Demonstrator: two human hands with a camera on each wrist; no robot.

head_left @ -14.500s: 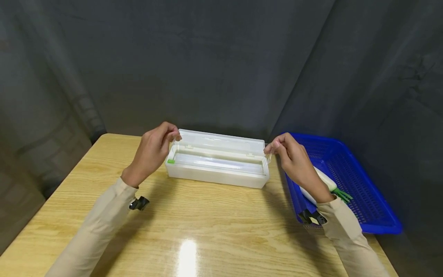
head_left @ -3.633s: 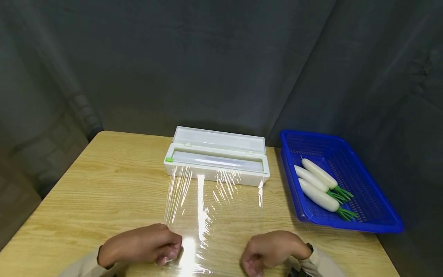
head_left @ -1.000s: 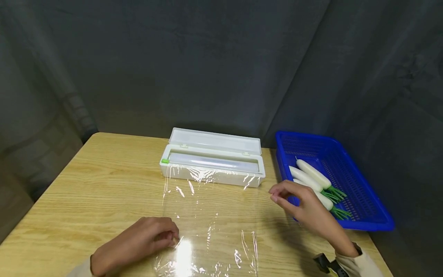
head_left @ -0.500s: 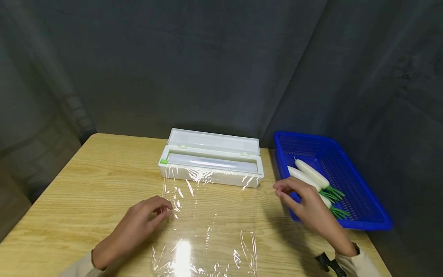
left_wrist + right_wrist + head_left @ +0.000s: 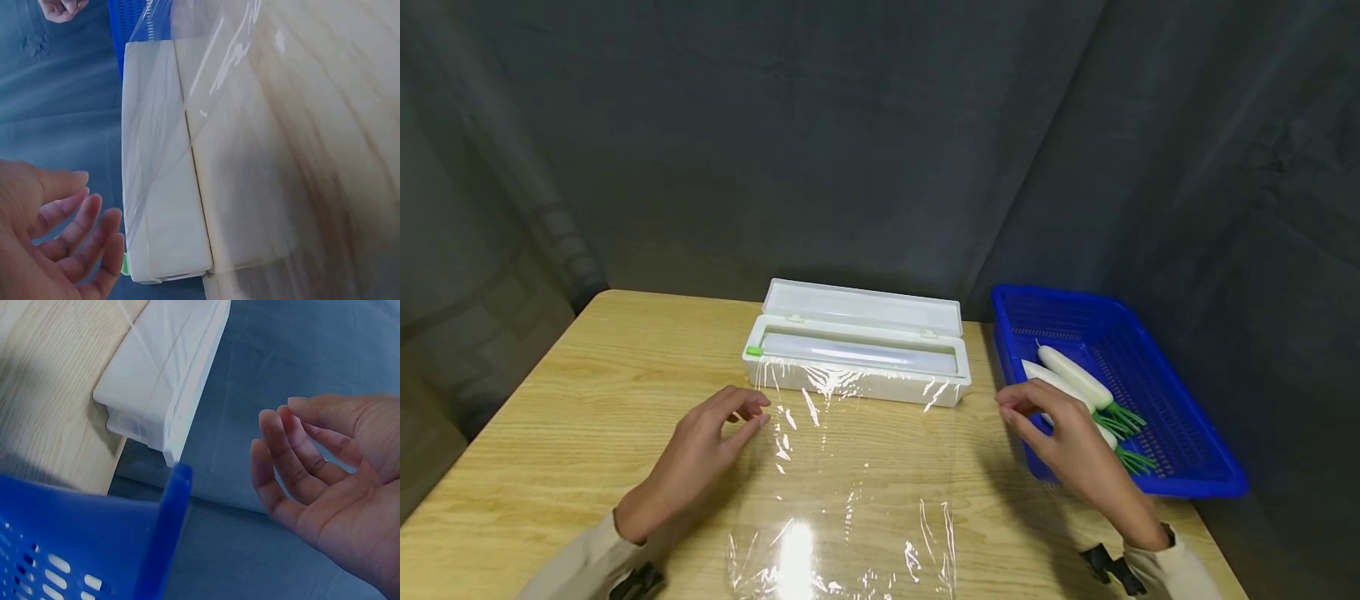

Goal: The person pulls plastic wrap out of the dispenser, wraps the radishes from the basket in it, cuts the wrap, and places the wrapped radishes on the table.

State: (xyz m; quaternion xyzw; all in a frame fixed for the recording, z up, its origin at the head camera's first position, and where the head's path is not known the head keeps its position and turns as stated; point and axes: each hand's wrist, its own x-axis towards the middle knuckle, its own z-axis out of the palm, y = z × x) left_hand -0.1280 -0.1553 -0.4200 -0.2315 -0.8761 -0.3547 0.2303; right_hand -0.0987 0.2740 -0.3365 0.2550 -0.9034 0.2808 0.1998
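A white cling film dispenser (image 5: 955, 390) stands at the back middle of the table, its lid (image 5: 865, 308) tipped back. Inside lies the film roll (image 5: 857, 349); a green slider (image 5: 754, 351) sits at the left end. From it a clear sheet of cling film (image 5: 857, 467) runs over the front and spreads toward me on the tabletop. My left hand (image 5: 700, 437), fingers loosely bent and holding nothing, hovers by the sheet's left edge. My right hand (image 5: 1067, 433) holds nothing either, thumb and fingers relaxed, between the sheet and the blue basket; the right wrist view shows its bare fingers (image 5: 275, 440).
The blue plastic basket (image 5: 1180, 392) stands on the right side of the table with white radishes (image 5: 1077, 375) with green tops in it, partly hidden by my right hand. A dark curtain (image 5: 850, 150) hangs behind the table (image 5: 625, 358).
Earlier, both hands drew the film from the dispenser toward me. Since then they have let go. Over the last second my left hand has moved up along the sheet's edge; the right has barely moved.
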